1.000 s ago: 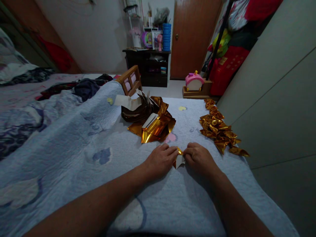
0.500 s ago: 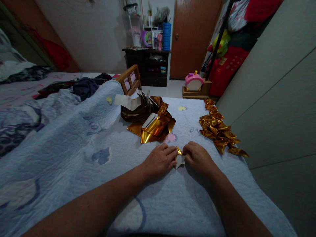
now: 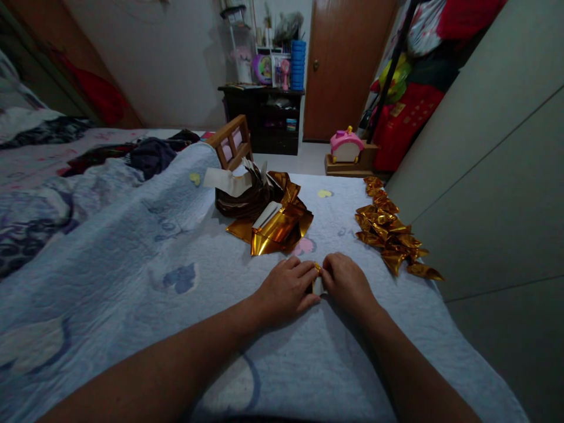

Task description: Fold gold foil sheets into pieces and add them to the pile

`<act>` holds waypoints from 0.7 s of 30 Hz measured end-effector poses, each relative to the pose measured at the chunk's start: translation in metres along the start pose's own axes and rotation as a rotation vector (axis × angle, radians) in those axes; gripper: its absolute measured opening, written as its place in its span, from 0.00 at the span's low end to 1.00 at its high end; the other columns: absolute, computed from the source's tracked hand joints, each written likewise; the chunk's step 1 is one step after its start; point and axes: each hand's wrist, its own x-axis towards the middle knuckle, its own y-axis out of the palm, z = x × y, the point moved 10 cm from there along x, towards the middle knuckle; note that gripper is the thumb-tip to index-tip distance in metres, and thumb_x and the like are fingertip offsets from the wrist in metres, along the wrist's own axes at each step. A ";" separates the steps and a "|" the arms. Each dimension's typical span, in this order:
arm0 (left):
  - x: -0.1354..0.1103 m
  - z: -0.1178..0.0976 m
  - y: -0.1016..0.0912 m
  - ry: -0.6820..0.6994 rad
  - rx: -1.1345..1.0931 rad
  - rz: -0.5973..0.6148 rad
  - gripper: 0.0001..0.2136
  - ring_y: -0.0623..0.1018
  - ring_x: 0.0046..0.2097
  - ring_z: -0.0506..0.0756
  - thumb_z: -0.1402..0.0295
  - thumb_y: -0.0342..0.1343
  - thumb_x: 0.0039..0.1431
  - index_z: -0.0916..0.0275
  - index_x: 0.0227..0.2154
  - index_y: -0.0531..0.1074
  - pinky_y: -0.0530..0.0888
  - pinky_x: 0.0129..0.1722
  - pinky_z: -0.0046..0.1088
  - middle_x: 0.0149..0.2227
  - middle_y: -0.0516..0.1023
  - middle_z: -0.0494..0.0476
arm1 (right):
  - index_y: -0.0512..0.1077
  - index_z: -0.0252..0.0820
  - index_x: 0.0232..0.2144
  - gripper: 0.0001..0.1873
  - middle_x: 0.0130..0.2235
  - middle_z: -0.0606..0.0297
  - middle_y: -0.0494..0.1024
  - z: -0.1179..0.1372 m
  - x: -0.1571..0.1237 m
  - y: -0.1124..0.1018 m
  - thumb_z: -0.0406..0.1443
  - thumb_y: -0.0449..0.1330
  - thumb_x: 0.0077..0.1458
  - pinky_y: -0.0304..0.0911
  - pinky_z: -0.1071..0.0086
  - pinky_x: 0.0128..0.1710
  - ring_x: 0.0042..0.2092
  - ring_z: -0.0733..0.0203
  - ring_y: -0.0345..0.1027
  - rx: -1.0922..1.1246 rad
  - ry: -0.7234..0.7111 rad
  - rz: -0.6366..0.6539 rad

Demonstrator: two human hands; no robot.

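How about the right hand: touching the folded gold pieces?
No, the right hand is at the small paper by the left hand, apart from the folded gold pieces.

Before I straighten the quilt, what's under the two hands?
A small piece of gold-and-white paper shows between the left hand and the right hand, with pale blue quilt around them. Whatever else lies beneath either hand is covered.

Two grips [image 3: 286, 289] [image 3: 349, 283] — one held sheet [image 3: 319, 286]

Dim light, greyish wall [image 3: 145, 64], wooden door [image 3: 352, 70] (knob [image 3: 316, 64] at left), dark cabinet [image 3: 242, 120], pale floor [image 3: 312, 157]
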 end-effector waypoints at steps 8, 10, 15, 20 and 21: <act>0.000 0.001 -0.001 -0.002 -0.022 0.000 0.23 0.71 0.51 0.62 0.58 0.60 0.63 0.63 0.57 0.68 0.71 0.52 0.43 0.56 0.74 0.60 | 0.78 0.38 0.34 0.12 0.35 0.61 0.74 0.004 -0.001 -0.004 0.29 0.54 0.62 0.59 0.70 0.40 0.39 0.61 0.68 0.159 -0.141 0.074; 0.000 0.001 -0.001 0.000 -0.026 0.000 0.23 0.71 0.51 0.62 0.58 0.60 0.63 0.63 0.57 0.68 0.71 0.52 0.43 0.57 0.74 0.61 | 0.79 0.39 0.34 0.13 0.34 0.62 0.73 0.004 -0.002 -0.006 0.30 0.54 0.63 0.59 0.70 0.39 0.38 0.61 0.68 0.175 -0.172 0.106; 0.000 0.001 -0.001 -0.003 -0.032 0.000 0.23 0.71 0.51 0.62 0.58 0.60 0.63 0.62 0.57 0.68 0.71 0.53 0.43 0.56 0.74 0.61 | 0.80 0.40 0.32 0.14 0.33 0.63 0.73 0.006 -0.005 -0.011 0.30 0.54 0.63 0.59 0.69 0.38 0.36 0.62 0.68 0.174 -0.231 0.118; 0.000 0.001 -0.002 0.002 -0.046 -0.003 0.22 0.71 0.51 0.62 0.58 0.60 0.63 0.62 0.56 0.69 0.71 0.52 0.43 0.56 0.74 0.61 | 0.78 0.39 0.29 0.14 0.32 0.62 0.74 0.007 -0.006 -0.012 0.31 0.55 0.63 0.59 0.69 0.38 0.35 0.62 0.67 0.199 -0.267 0.122; 0.000 0.001 -0.002 0.002 -0.050 -0.002 0.22 0.71 0.51 0.62 0.58 0.60 0.63 0.62 0.56 0.69 0.71 0.53 0.43 0.56 0.74 0.60 | 0.78 0.39 0.28 0.14 0.32 0.62 0.74 0.006 -0.006 -0.012 0.31 0.55 0.63 0.59 0.69 0.38 0.35 0.62 0.67 0.202 -0.264 0.121</act>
